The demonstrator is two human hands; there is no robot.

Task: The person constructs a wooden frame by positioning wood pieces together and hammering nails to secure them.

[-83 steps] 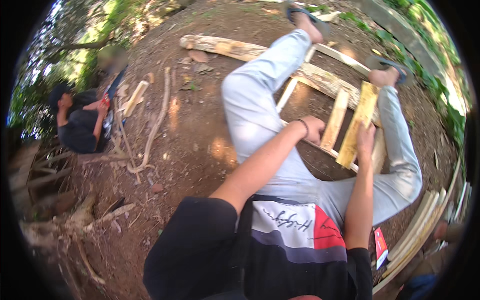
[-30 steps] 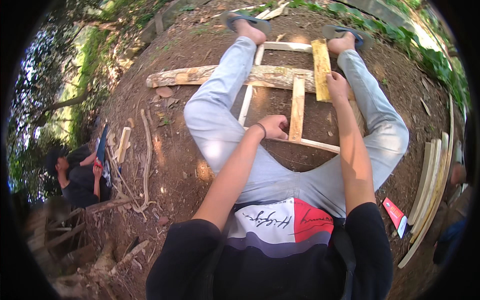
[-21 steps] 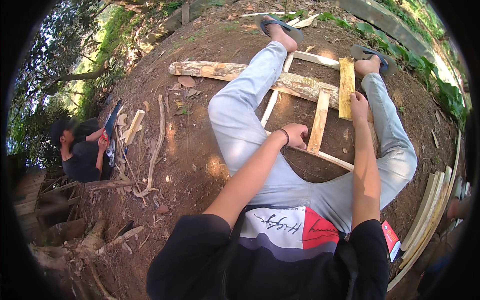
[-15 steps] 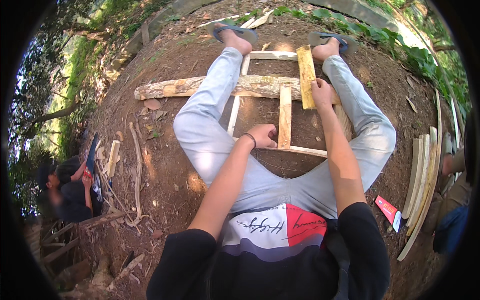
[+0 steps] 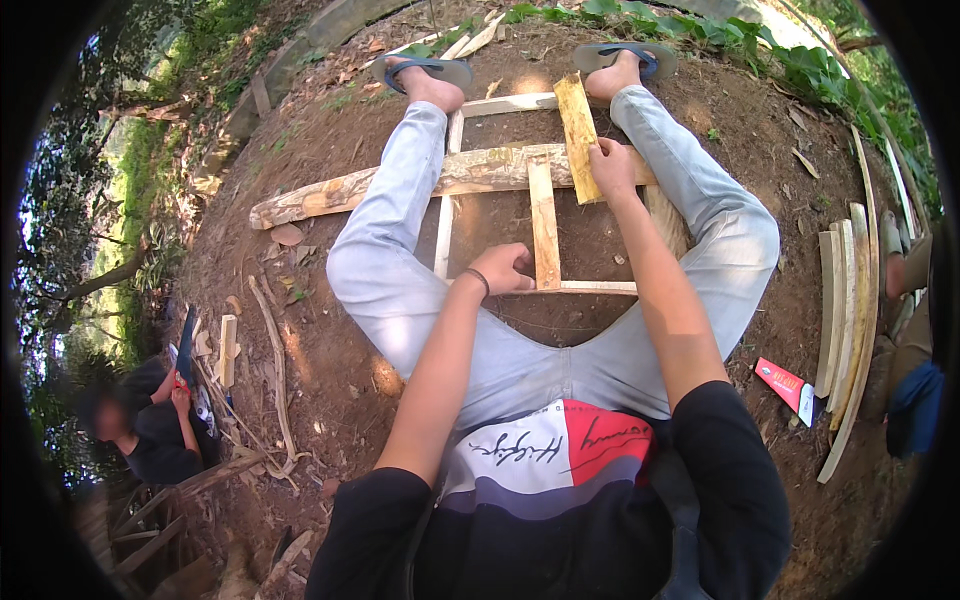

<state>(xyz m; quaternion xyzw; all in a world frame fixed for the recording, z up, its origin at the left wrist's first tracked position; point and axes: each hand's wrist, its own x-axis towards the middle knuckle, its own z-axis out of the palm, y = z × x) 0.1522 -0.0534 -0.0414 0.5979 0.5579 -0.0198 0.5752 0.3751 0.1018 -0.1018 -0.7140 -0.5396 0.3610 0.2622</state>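
Right hand [image 5: 612, 165]: clenched round the near end of a loose yellow slat [image 5: 578, 135], which runs from the hand away toward the right foot and lies across the thick bark-edged plank [image 5: 400, 185] of the frame.
Left hand [image 5: 503, 268]: curled into a loose fist at the near end of the middle slat [image 5: 543, 225], just beside the thin white rail [image 5: 590, 287]; whether it pinches anything, cannot tell.
Frame [image 5: 445, 215]: rough timber lattice flat on the ground between the outstretched legs, beyond both hands; far rail close to the sandalled feet.

Hazards, judged:
- Loose slat held at one end only; it could pivot or slide off the plank if the grip eases.
- Rough sawn edges against bare fingers; splinters likely.
- Frame rests on uneven soil and may rock under pressure.
- Legs bracket the work, so a slipping piece meets a shin.

Surface: bare brown earth with dry leaves, sticks and chips of wood.
Surroundings: stack of pale curved boards [image 5: 845, 300] well to the right of the right hand; small red packet [image 5: 785, 385] near that stack; another person [image 5: 150, 430] crouched far off to the left; greenery along the far edge.
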